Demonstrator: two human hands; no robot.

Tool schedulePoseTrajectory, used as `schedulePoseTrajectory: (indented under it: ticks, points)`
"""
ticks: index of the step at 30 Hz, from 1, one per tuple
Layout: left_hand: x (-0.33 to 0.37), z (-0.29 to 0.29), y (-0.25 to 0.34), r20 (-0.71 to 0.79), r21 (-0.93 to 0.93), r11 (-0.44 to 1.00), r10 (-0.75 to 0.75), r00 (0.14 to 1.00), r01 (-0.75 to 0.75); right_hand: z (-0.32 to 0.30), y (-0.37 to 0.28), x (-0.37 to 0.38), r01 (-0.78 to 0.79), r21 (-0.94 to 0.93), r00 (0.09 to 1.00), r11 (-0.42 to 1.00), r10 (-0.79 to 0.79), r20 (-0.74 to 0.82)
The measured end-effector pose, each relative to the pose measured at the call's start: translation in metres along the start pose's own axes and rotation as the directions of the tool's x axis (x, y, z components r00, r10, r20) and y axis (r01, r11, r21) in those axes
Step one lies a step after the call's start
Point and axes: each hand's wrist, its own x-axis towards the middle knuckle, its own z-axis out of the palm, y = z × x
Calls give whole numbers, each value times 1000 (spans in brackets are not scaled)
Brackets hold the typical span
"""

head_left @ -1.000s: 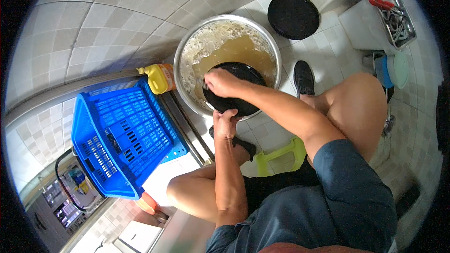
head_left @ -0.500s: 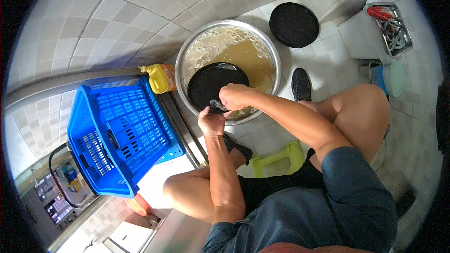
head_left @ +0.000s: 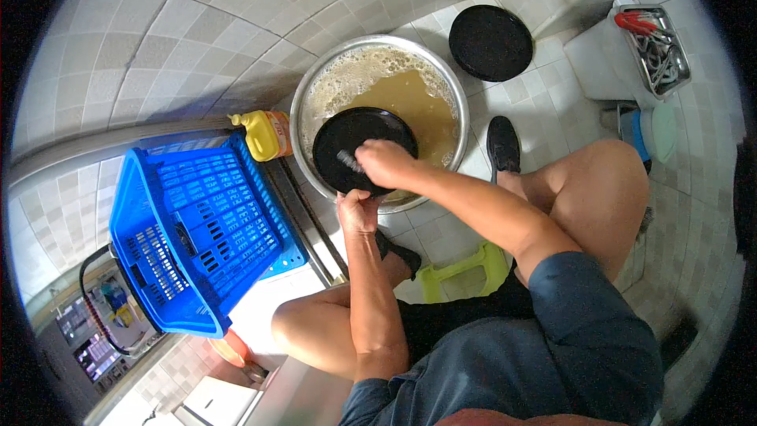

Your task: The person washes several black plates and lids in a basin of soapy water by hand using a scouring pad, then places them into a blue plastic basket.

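A round black plate [head_left: 347,128] is held at a tilt over the near left part of a wide metal basin [head_left: 462,99]. My left hand [head_left: 359,211] is closed on the plate's near rim, thumb on top. My right hand [head_left: 386,164] is closed round a grey wire scourer [head_left: 348,160], which rests on the plate's face; motion blurs it a little. Cloudy brown water [head_left: 435,122] fills the basin, with foam [head_left: 331,75] along its far and left sides. How much of the plate's lower edge is in the water, I cannot tell.
Another round black plate [head_left: 490,43] lies on the tiles beyond the basin. Left of it stand a yellow jug [head_left: 264,138] and a blue plastic basket [head_left: 213,229]. A green stool [head_left: 465,272] is near my legs. At the right, a metal tray [head_left: 662,55] holds utensils.
My right hand and the scourer have moved from the plate's near edge up and left toward its middle. My left hand has shifted slightly nearer to me along the rim.
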Motion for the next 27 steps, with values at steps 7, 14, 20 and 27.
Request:
schedulePoseTrajectory:
  ticks: [7,14,20,27]
  points:
    - [-4,1,-13,-31,-2,1000,-1,1000,0,-24,37,5,-191,-138,977,972,175,-124]
    - [0,-4,-22,-64,79,994,-75,995,80,14,-7,15,139,26,987,990,-136,-83]
    - [-14,4,-29,12,18,998,-60,998,60,-23,66,30,-143,-289,985,947,106,-139]
    - [6,-16,-26,-285,105,994,21,958,9,-24,39,-14,-355,-291,901,889,408,148]
